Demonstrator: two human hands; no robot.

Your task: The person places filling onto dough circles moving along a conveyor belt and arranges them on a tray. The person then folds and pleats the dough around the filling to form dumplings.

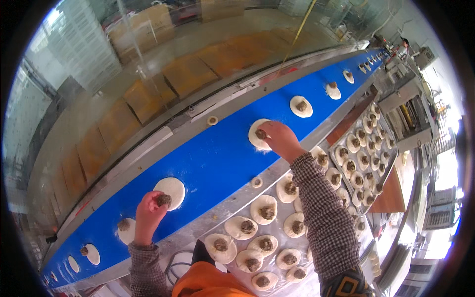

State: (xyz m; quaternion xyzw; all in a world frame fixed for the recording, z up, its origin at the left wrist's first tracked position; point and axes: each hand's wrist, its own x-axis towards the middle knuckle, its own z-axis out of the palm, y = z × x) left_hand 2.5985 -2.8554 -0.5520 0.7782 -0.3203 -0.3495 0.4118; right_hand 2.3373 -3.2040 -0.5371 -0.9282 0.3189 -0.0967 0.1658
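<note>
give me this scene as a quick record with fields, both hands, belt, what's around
left side: left hand holds a brown lump at the edge of a pale dough round
right side: right hand has its fingers at a second lump over another dough round; gripped or released, cannot tell
belt: blue belt, carrying a line of dough rounds
near side: topped rounds laid out beside the belt
clothing: checked sleeves
background: another person, far right
</note>
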